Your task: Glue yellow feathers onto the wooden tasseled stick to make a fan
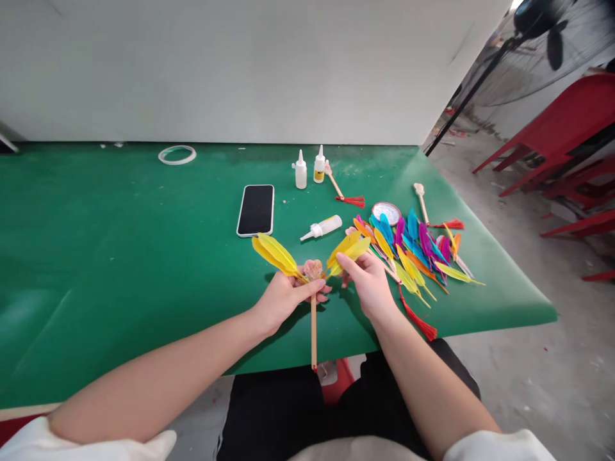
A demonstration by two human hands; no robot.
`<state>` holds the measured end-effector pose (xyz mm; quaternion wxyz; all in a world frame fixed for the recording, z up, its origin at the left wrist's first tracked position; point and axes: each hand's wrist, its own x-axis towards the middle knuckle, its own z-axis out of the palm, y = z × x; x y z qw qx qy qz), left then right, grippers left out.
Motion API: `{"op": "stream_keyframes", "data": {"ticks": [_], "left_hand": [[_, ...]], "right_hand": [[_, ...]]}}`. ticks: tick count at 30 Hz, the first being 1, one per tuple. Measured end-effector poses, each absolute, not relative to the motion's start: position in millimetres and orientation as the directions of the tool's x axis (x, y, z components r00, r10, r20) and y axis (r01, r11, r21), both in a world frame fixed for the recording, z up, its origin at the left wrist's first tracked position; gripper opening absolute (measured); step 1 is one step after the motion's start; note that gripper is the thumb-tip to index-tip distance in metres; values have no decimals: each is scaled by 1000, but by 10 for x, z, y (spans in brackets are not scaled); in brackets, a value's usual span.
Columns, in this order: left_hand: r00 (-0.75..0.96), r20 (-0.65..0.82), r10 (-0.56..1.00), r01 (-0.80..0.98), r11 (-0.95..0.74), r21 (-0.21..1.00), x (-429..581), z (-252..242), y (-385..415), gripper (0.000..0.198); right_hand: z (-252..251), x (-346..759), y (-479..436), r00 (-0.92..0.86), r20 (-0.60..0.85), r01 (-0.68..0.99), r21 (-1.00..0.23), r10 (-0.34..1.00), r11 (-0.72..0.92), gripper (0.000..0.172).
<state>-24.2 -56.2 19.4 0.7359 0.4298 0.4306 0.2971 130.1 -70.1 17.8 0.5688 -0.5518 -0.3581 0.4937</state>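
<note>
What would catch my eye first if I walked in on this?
Probably the bright yellow feathers spread on both sides of a wooden stick, with the left hand on the stick and the right hand pinching the right-side feathers. Next, the multicoloured feather pile to the right on the green table. Farther back, two small bottles stand upright.

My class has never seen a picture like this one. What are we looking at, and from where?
There is no machine: a person works bare-handed, wearing a head camera that looks forward and down. The left hand holds a wooden stick near its pinkish head; the right hand pinches yellow feathers. On the green tabletop are a phone, two upright bottles, one lying bottle and a pile of coloured feathers.
</note>
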Motion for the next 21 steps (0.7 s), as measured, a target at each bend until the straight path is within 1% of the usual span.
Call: {"op": "stream_keyframes", "data": {"ticks": [6, 11, 17, 21], "left_hand": [[512, -466, 722, 10, 537, 843, -270, 189, -591, 31], [494, -456, 741, 7, 521, 854, -262, 193, -596, 28], [484, -434, 760, -11, 502, 865, -257, 177, -586, 27], [490, -420, 764, -15, 489, 872, -266, 161, -587, 27]], "right_hand": [[156, 1300, -702, 258, -141, -163, -981, 956, -101, 29], [161, 1297, -713, 262, -165, -161, -979, 951, -125, 30], [165, 1293, -722, 245, -142, -140, -984, 959, -111, 30], [166, 1307, -724, 245, -150, -154, -981, 958, -114, 32]]}}
